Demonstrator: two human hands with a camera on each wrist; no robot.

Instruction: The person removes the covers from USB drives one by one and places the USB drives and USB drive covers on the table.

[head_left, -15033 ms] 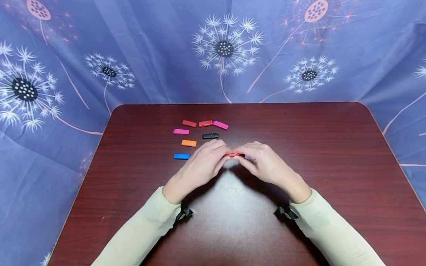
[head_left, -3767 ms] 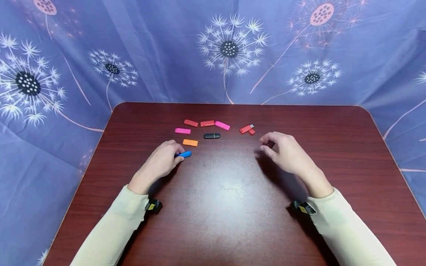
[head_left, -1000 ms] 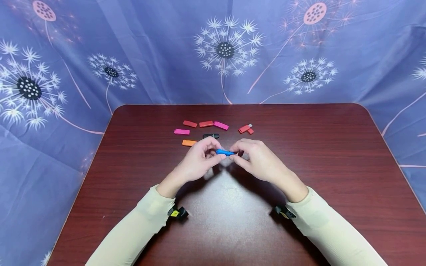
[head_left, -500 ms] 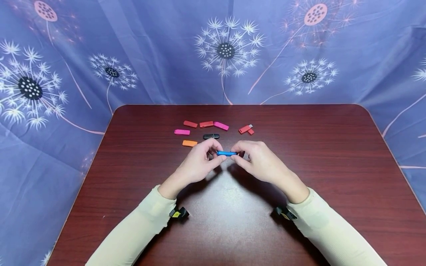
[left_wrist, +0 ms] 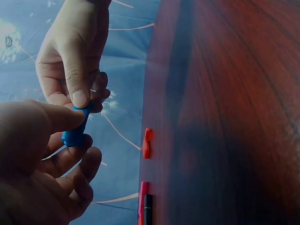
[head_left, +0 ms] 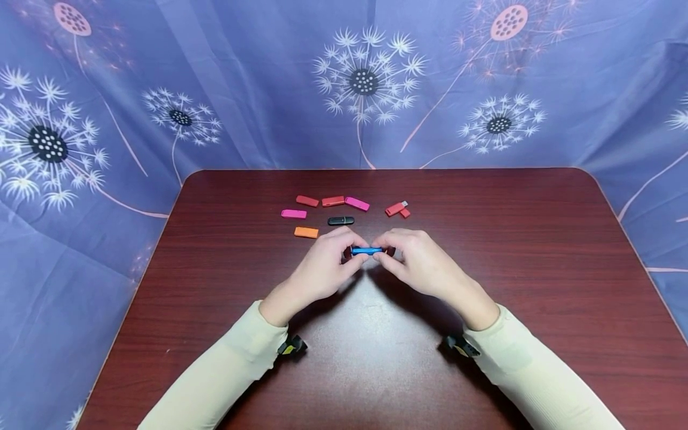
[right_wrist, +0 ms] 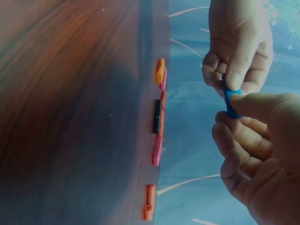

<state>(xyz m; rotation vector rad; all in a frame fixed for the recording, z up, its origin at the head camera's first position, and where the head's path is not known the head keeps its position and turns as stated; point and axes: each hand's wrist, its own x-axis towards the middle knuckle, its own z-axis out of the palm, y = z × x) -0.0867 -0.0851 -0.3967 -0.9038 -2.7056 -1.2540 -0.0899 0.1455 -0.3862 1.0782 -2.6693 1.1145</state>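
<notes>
A blue USB stick (head_left: 367, 251) is held up between both hands over the middle of the table. My left hand (head_left: 328, 263) pinches one end of it with thumb and fingers. From the other side my right hand (head_left: 421, 257) pinches the opposite end. Seen from the left wrist, the blue stick (left_wrist: 75, 133) is partly covered by thumbs and fingers. Beyond the hands, a red USB stick (head_left: 394, 209) lies with its metal plug bare, and its small red cap (head_left: 405, 213) lies beside it.
Left of centre on the dark wooden table (head_left: 537, 269) lie an orange stick (head_left: 306, 232), a black stick (head_left: 341, 221), two pink sticks and two red ones (head_left: 307, 201). A blue flowered cloth (head_left: 258, 83) hangs behind the far edge.
Earlier both hands held a red stick, which now lies uncapped at the back. The left hand then took the blue stick from the left to the middle, where the right hand joined it.
</notes>
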